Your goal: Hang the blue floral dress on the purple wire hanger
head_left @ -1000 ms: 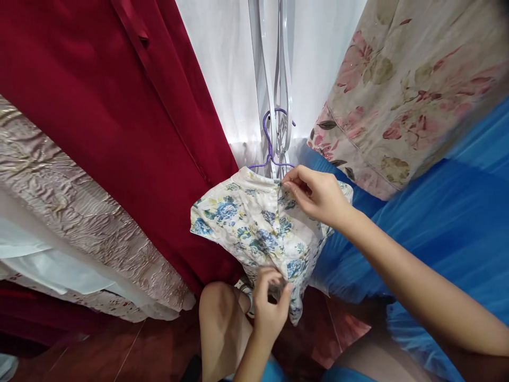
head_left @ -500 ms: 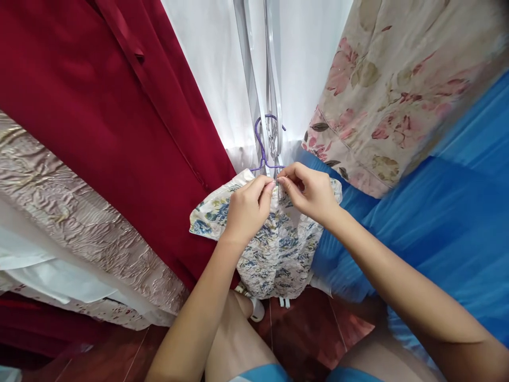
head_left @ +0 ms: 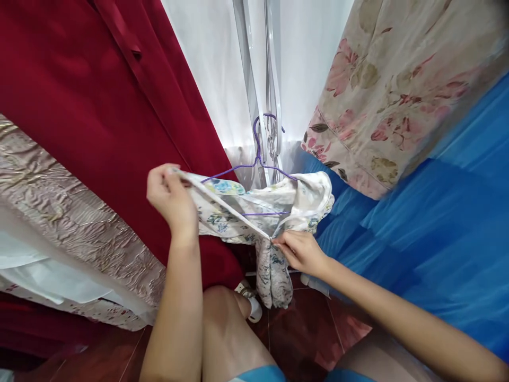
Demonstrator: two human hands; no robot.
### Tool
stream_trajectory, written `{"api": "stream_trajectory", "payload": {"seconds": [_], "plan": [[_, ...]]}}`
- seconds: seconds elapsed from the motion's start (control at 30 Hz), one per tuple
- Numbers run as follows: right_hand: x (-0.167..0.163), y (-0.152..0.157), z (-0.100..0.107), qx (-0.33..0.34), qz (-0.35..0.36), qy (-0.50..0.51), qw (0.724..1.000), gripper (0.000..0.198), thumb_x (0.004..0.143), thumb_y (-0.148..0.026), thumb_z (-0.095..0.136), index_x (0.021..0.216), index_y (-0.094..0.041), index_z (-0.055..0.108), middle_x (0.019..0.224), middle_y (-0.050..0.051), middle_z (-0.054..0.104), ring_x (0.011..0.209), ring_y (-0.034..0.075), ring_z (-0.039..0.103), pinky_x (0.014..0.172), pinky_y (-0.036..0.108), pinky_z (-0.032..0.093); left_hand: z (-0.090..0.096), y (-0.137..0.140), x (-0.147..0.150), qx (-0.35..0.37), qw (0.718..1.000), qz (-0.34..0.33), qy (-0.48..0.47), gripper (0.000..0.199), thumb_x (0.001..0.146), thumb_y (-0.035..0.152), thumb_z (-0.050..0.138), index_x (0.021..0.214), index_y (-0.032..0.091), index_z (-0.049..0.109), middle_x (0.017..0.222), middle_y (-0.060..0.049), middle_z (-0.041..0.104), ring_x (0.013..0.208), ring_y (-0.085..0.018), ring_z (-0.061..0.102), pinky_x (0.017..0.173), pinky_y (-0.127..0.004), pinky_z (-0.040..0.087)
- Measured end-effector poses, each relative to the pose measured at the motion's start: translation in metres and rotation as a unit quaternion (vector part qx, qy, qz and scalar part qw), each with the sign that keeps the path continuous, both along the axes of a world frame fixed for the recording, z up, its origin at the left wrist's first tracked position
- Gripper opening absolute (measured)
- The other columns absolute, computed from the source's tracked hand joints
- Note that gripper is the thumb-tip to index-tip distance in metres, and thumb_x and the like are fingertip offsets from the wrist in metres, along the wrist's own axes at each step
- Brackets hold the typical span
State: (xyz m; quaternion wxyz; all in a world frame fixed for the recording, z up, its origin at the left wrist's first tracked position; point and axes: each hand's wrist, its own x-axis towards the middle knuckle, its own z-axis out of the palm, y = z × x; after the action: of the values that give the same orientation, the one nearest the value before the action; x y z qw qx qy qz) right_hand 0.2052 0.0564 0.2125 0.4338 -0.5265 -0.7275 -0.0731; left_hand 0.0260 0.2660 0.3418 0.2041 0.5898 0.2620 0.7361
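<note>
A small white garment with blue flowers (head_left: 278,204) hangs on a purple wire hanger (head_left: 258,159), which is hooked on a shiny metal rail (head_left: 258,79). My left hand (head_left: 170,196) pinches one edge of the garment's opening and holds it out to the left. My right hand (head_left: 300,252) pinches the lower end of that same opened edge, below the hanger's bar. The hanger's bar shows inside the spread opening. The garment's lower part hangs down between my knees.
A dark red dress (head_left: 99,106) hangs at the left above a crinkled beige-gold fabric (head_left: 71,212). White cloth (head_left: 214,63) is behind the rail. A pink floral fabric (head_left: 397,79) and blue tulle (head_left: 429,223) fill the right. Dark red floor tiles (head_left: 302,329) lie below.
Both hands met at the garment's top near the hanger hook. Now the left hand has pulled its edge out to the left and the right hand has slid down, opening the garment.
</note>
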Motion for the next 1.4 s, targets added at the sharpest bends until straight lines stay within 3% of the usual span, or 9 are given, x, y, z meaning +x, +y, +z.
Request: {"api": "stream_trajectory", "payload": {"seconds": [0.2,0.43,0.57,0.7,0.87,0.97,1.07,1.27,1.4], "plan": [[-0.012,-0.024,-0.020,-0.124,0.037,0.106,0.986,0.010,0.099,-0.022,0.053,0.091,-0.020,0.060,0.083,0.004,0.070,0.076,0.018,0.066,0.070,0.028,0.046,-0.076,0.045,-0.022,-0.205,0.965,-0.076,-0.143,0.019,0.090,0.029,0.051,0.076,0.018,0.044,0.066,0.005,0.044,0.063,-0.009,0.050,0.067,-0.025,0.045],[-0.013,-0.024,-0.045,-0.293,0.049,0.303,0.906,0.038,0.101,-0.047,0.047,0.115,-0.018,0.067,0.100,0.009,0.071,0.092,0.022,0.065,0.084,0.035,0.048,-0.119,-0.056,0.002,-0.252,0.931,-0.261,0.044,0.026,0.088,0.040,0.063,0.092,0.015,0.066,0.073,-0.002,0.062,0.064,-0.013,0.058,0.060,-0.024,0.047],[-0.015,-0.018,-0.036,-0.376,0.167,0.544,0.732,0.065,0.099,-0.068,0.032,0.110,-0.015,0.069,0.102,0.009,0.071,0.091,0.021,0.064,0.089,0.038,0.048,-0.109,-0.118,0.004,0.003,0.876,-0.344,0.338,0.019,0.097,0.019,0.052,0.100,0.018,0.070,0.088,-0.005,0.069,0.080,-0.016,0.063,0.073,-0.027,0.049],[-0.023,-0.019,-0.018,-0.430,0.241,0.692,0.528,0.049,0.096,-0.062,0.050,0.098,-0.017,0.068,0.084,0.003,0.070,0.079,0.017,0.066,0.079,0.031,0.050,-0.100,-0.147,0.012,0.128,0.821,-0.378,0.408,0.019,0.096,0.014,0.053,0.101,0.020,0.071,0.089,-0.005,0.071,0.082,-0.019,0.057,0.077,-0.034,0.046],[-0.031,-0.038,-0.008,-0.415,0.328,0.732,0.429,0.056,0.093,-0.065,0.051,0.098,-0.012,0.067,0.084,0.008,0.071,0.083,0.021,0.070,0.083,0.035,0.052,-0.103,-0.156,0.008,0.042,0.842,-0.382,0.379,0.013,0.093,0.016,0.062,0.095,0.024,0.072,0.077,-0.002,0.064,0.078,-0.018,0.055,0.076,-0.033,0.045],[-0.041,-0.054,-0.010,-0.408,0.338,0.722,0.446,0.046,0.080,-0.052,0.076,0.101,-0.013,0.068,0.089,0.006,0.070,0.081,0.018,0.069,0.082,0.032,0.053,-0.113,-0.161,0.001,-0.102,0.848,-0.421,0.306,0.003,0.093,0.023,0.063,0.092,0.022,0.066,0.074,-0.001,0.056,0.073,-0.015,0.056,0.068,-0.028,0.046],[-0.046,-0.066,-0.002,-0.423,0.324,0.664,0.525,0.053,0.063,-0.015,0.088,0.112,-0.017,0.067,0.088,0.002,0.070,0.070,0.011,0.064,0.065,0.021,0.050,-0.124,-0.163,-0.003,-0.213,0.819,-0.480,0.231,0.023,0.098,0.041,0.056,0.115,0.025,0.054,0.100,-0.005,0.063,0.093,-0.019,0.061,0.086,-0.031,0.049],[-0.006,-0.085,0.070,-0.326,0.251,0.496,0.765,0.013,0.089,-0.010,0.064,0.097,-0.014,0.072,0.082,0.004,0.070,0.076,0.013,0.063,0.072,0.026,0.047,-0.150,-0.167,-0.017,-0.319,0.565,-0.693,0.313,0.056,0.088,0.068,0.056,0.110,0.018,0.065,0.102,-0.011,0.067,0.097,-0.025,0.063,0.085,-0.037,0.050],[0.030,-0.100,0.103,-0.269,0.149,0.448,0.840,0.001,0.087,-0.017,0.071,0.086,-0.017,0.070,0.083,0.003,0.062,0.070,0.012,0.054,0.063,0.025,0.040,-0.158,-0.176,-0.022,-0.308,0.563,-0.634,0.432,0.032,0.088,0.047,0.068,0.094,0.016,0.070,0.094,-0.008,0.071,0.085,-0.020,0.063,0.078,-0.031,0.048]]}}
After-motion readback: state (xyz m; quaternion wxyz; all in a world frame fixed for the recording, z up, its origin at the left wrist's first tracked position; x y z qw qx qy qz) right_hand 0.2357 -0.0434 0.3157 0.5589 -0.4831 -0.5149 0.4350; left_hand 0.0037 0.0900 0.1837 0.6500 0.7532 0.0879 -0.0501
